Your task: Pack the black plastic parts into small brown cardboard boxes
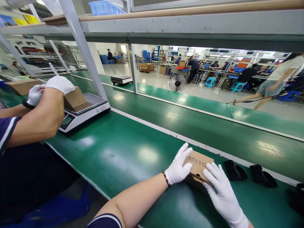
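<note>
A small brown cardboard box (pixel 199 161) with printed lettering on its lid sits on the green work surface, its front edge toward me. My left hand (pixel 179 166), in a white glove, grips the box's left side with the thumb at the front and the fingers at the back corner. On the right side, my right hand (pixel 220 191), also gloved in white, holds the box with its fingers over the lid's edge; its thumb is low at the front. Beside the right hand lie black parts with a looped shape (pixel 235 171), whose kind I cannot make out.
At left a co-worker's gloved hand (pixel 59 85) rests on another cardboard box (pixel 75 99) on a weighing scale (pixel 99 107). A green belt (pixel 166 114) runs behind a pale strip. A grey shelf beam (pixel 190 27) spans overhead, held by metal posts (pixel 133 68).
</note>
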### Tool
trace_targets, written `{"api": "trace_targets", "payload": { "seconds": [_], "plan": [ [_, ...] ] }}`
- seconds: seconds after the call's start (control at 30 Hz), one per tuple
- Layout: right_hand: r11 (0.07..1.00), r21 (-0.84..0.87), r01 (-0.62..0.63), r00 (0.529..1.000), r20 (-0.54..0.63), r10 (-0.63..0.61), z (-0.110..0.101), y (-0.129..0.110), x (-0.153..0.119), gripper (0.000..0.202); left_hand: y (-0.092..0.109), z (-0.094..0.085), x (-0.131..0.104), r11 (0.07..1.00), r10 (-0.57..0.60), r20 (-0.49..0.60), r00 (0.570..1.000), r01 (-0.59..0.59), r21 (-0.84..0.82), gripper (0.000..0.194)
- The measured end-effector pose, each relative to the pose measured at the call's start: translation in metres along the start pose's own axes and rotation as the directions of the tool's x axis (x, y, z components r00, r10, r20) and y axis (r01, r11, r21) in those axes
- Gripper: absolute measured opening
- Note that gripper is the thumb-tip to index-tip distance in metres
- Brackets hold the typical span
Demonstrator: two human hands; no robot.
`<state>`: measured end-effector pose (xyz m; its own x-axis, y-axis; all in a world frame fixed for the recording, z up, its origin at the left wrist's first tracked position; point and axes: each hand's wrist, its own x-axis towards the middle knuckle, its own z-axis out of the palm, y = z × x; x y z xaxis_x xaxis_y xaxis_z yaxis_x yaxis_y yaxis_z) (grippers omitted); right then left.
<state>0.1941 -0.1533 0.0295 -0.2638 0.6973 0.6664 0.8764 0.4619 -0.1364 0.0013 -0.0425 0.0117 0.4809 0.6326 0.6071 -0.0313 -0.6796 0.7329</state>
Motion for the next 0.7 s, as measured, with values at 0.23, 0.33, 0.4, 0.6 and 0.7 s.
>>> {"api": "trace_targets", "payload": {
  "seconds": [0.23, 0.33, 0.4, 0.6, 0.7],
  "plan": [
    [0.998, -0.052, 0.035, 0.995, 0.094, -0.03, -0.018, -0.024, 0.046, 0.024, -0.007, -0.002, 0.006, 0.985, -0.153, 0.058, 0.986, 0.157, -0.068, 0.076],
    [0.986, 0.142, -0.085, 0.96, 0.277, 0.043, -0.023, -0.029, 0.063, 0.036, -0.01, -0.005, 0.008, 0.988, -0.138, 0.073, 0.988, 0.142, -0.052, 0.079],
    [0.936, 0.198, -0.292, 0.916, 0.339, 0.214, -0.027, -0.021, 0.068, 0.036, -0.01, -0.006, 0.01, 0.992, -0.117, 0.077, 0.99, 0.12, -0.035, 0.079],
    [0.894, -0.186, -0.408, 0.879, -0.345, 0.33, -0.022, 0.009, 0.052, 0.031, -0.008, -0.006, 0.01, 0.991, -0.102, -0.083, 0.991, 0.108, 0.08, 0.075],
    [0.986, -0.166, 0.021, 0.987, -0.154, -0.047, -0.006, -0.011, 0.035, 0.024, -0.009, -0.006, 0.011, 0.986, -0.123, -0.128, 0.984, 0.135, 0.096, 0.07]
  ]
}}
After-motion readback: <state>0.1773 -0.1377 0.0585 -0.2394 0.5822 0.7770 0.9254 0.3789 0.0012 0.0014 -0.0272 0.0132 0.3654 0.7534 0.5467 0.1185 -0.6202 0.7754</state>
